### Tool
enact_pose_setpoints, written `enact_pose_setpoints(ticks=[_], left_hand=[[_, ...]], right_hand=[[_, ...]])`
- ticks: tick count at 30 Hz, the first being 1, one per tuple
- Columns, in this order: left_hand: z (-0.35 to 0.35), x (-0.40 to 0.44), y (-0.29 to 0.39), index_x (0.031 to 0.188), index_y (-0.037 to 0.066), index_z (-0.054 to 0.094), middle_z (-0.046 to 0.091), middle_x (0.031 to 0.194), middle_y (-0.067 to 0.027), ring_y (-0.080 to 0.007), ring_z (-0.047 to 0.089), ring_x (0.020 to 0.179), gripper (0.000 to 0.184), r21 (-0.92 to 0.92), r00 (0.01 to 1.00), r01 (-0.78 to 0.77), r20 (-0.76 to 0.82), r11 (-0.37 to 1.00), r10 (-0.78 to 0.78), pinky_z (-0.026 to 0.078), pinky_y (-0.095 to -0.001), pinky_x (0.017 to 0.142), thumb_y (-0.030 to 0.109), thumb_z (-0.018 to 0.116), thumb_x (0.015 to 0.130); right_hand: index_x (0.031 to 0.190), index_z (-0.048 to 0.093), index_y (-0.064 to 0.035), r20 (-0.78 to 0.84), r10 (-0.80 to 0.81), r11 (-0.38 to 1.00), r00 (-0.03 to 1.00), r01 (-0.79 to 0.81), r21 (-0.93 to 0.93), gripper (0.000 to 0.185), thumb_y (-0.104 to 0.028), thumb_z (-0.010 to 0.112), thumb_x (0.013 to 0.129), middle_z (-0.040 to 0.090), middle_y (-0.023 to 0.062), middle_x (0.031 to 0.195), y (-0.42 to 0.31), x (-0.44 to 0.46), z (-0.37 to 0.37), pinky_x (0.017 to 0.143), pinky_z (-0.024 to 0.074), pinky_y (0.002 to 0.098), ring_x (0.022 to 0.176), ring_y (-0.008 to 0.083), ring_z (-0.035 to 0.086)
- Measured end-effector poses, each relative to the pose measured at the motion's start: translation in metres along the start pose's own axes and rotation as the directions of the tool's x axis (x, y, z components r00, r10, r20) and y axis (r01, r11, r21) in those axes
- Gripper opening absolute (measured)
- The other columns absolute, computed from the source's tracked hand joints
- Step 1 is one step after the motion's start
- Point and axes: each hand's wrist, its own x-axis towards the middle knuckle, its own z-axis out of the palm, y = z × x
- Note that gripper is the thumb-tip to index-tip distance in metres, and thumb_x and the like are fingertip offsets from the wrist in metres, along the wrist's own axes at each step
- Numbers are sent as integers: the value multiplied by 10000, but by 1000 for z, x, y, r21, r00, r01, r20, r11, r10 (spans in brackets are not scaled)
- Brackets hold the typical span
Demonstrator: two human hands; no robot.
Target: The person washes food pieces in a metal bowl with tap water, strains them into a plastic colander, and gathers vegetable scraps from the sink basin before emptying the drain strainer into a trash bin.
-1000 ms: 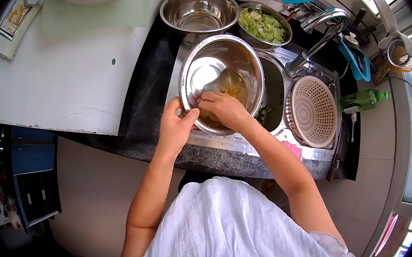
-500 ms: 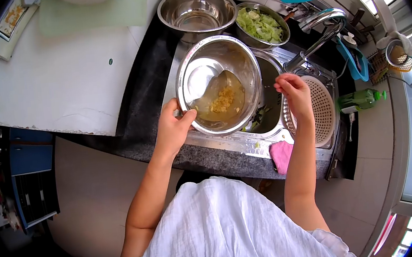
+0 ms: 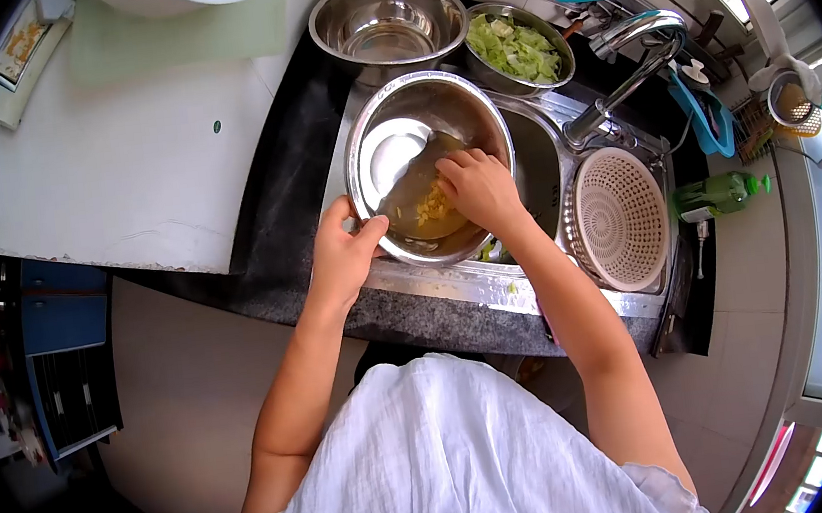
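Observation:
A steel bowl point(image 3: 486, 113) is tilted over the sink's left side, with cloudy liquid and small yellow pieces point(image 3: 434, 206) inside. My left hand point(image 3: 342, 249) grips its lower left rim between thumb and fingers. Inside the bowl, my right hand point(image 3: 479, 187) reaches down beside the yellow pieces, its fingers bent together; whatever they hold, if anything, is hidden. Part of the sink basin point(image 3: 536, 158) shows right of the bowl, and green bits lie below the bowl's lower right edge.
Behind stand another steel bowl point(image 3: 389, 23) and a pot of chopped green leaves point(image 3: 514, 48). The faucet point(image 3: 619, 94) arches at the right, above a beige colander point(image 3: 621, 219). A green bottle point(image 3: 718, 194) lies further right. A white board point(image 3: 110, 158) covers the left counter.
My right hand left the bowl, moved right over the sink and colander, and is now back inside the bowl. My left hand has kept its hold on the rim.

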Motion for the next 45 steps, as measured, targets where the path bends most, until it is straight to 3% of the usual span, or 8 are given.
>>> enact_pose_setpoints(ticks=[3, 9, 19, 22, 29, 36, 41, 45], left_hand=[[6, 1, 0, 907, -17, 525, 543, 876, -54, -129, 608, 749, 126, -38, 1000, 5, -7, 999, -5, 544, -251, 616, 12, 592, 805], [13, 4, -12, 985, -35, 526, 568, 932, -80, -139, 611, 776, 195, -54, 996, 86, 23, 995, -85, 549, -261, 627, 5, 576, 800], [11, -1, -8, 1036, -19, 518, 562, 961, -77, -143, 614, 797, 236, -33, 992, 100, 76, 994, -97, 550, -261, 655, -1, 578, 808], [13, -1, -6, 1023, -21, 517, 563, 960, -79, -149, 617, 806, 221, -38, 992, 104, 81, 994, -100, 555, -268, 660, 0, 576, 811], [16, 3, -11, 996, -43, 509, 561, 956, -100, -164, 625, 790, 200, -81, 993, 83, 91, 993, -76, 572, -275, 654, -10, 570, 809], [19, 7, -27, 1033, -22, 514, 543, 990, -75, -161, 619, 836, 222, -73, 989, 124, 92, 990, -117, 575, -285, 685, 12, 580, 824], [19, 2, -21, 1053, -8, 521, 543, 997, -63, -143, 616, 808, 239, -44, 988, 119, 101, 992, -114, 568, -271, 665, 20, 581, 823], [16, -1, -18, 1065, -18, 519, 539, 983, -57, -136, 615, 799, 246, -54, 991, 113, 76, 992, -109, 570, -267, 660, 18, 576, 828]], right_hand=[[895, 641, -85, 252, 55, 985, 966, -11, -174, 260, -315, 562, 802, 636, 98, 932, -7, 0, 16, 795, 465, 432, 957, 283, 576], [968, 611, -50, 642, -168, 888, 748, -169, 429, 246, -233, 601, 803, 636, 173, 943, -10, -11, 33, 771, 467, 417, 904, 337, 611], [872, 627, -10, 447, 89, 651, 890, -392, 650, 259, -240, 512, 902, 636, 157, 773, 1, 8, 14, 673, 471, 375, 737, 292, 628], [842, 635, -52, 420, 292, 904, 859, -392, 172, 294, -316, 514, 885, 641, 164, 857, 0, 15, -12, 697, 484, 423, 819, 371, 592], [942, 622, -49, 284, 125, 989, 951, -96, -113, 367, -394, 539, 850, 614, 151, 975, 11, -12, 7, 733, 509, 416, 886, 319, 596], [1028, 556, -12, 661, -25, 861, 750, -320, 396, 370, -349, 502, 887, 614, 228, 973, -21, -20, 21, 798, 459, 420, 899, 379, 597], [925, 575, 12, 598, -29, 694, 801, -414, 589, 321, -297, 485, 916, 623, 196, 849, -22, -14, 31, 719, 444, 377, 797, 298, 603], [912, 602, 26, 660, 239, 487, 712, -676, 553, 385, -330, 455, 936, 598, 101, 749, -22, 0, 13, 685, 439, 331, 715, 193, 570]])
